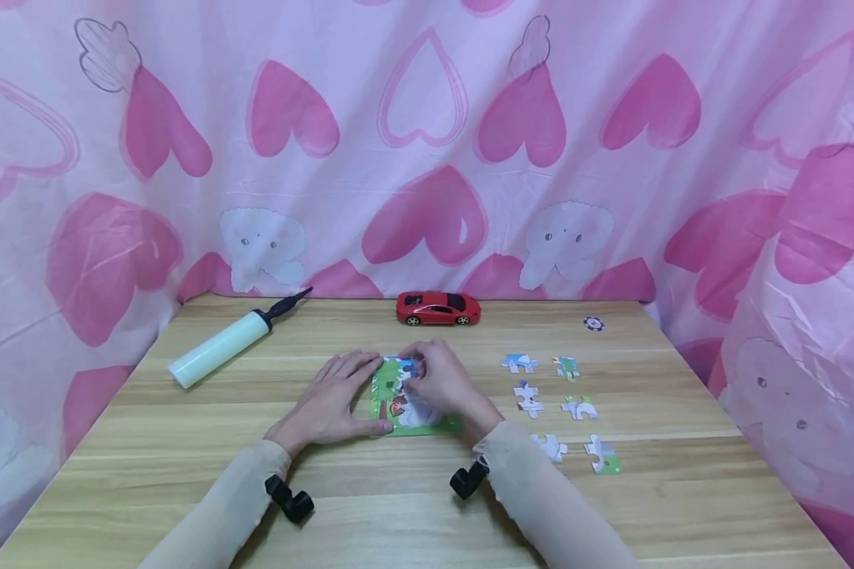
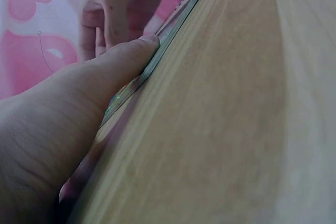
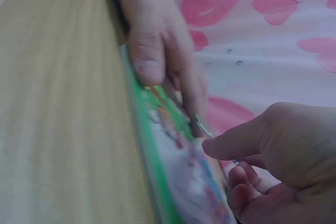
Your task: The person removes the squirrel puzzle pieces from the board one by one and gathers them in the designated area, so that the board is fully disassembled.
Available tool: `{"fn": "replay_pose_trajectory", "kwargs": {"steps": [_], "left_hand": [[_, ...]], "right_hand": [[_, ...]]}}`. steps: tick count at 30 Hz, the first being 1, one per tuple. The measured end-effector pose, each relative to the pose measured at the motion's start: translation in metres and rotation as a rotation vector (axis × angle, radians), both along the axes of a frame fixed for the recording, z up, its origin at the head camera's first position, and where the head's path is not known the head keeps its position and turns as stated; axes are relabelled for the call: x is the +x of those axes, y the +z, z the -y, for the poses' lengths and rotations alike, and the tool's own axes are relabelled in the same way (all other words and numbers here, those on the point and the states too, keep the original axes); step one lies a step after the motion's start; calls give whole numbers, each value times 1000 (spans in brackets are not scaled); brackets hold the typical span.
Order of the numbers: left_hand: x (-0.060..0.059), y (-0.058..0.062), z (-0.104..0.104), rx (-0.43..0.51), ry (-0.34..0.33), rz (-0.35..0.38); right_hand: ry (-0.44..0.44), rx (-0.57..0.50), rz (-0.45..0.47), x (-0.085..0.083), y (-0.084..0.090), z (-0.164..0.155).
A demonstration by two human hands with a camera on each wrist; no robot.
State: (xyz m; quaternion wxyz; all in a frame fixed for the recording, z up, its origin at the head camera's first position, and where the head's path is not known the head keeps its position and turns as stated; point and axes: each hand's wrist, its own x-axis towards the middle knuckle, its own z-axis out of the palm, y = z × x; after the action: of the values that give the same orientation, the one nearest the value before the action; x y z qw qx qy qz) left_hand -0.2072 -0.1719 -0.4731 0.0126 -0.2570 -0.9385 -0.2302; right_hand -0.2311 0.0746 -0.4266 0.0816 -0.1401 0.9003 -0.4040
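Observation:
A jigsaw puzzle board (image 1: 420, 431) with a green border and a partly filled picture lies flat on the table between the hands. My left hand (image 1: 330, 405) rests along its left side, fingers extended, with the thumb (image 2: 140, 51) on the near left corner. Over the upper right part of the board, my right hand (image 1: 447, 386) pinches a small puzzle piece (image 3: 205, 127) between thumb and fingers. Most of that piece is hidden by the fingers. In the right wrist view the board's picture (image 3: 184, 182) is blurred.
Several loose puzzle pieces (image 1: 529, 399) lie in two columns right of the board. Behind it stands a red toy car (image 1: 437, 308). A white hand pump (image 1: 221, 348) with a black nozzle lies at the left; a round chip (image 1: 594, 323) is at the back right.

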Motion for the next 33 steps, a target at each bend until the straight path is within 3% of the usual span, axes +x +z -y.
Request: {"fn": "replay_pose_trajectory", "kwargs": {"steps": [6, 14, 26, 33], "left_hand": [[2, 1, 1, 1, 1, -23], [3, 0, 0, 3, -2, -28], [2, 1, 0, -7, 5, -8], [2, 2, -2, -6, -1, -23]], "right_hand": [[-48, -39, -3, 0, 18, -6], [-22, -61, -157, 2, 37, -23], [-35, -62, -238, -3, 61, -79], [-86, -78, -230, -3, 66, -108]]}}
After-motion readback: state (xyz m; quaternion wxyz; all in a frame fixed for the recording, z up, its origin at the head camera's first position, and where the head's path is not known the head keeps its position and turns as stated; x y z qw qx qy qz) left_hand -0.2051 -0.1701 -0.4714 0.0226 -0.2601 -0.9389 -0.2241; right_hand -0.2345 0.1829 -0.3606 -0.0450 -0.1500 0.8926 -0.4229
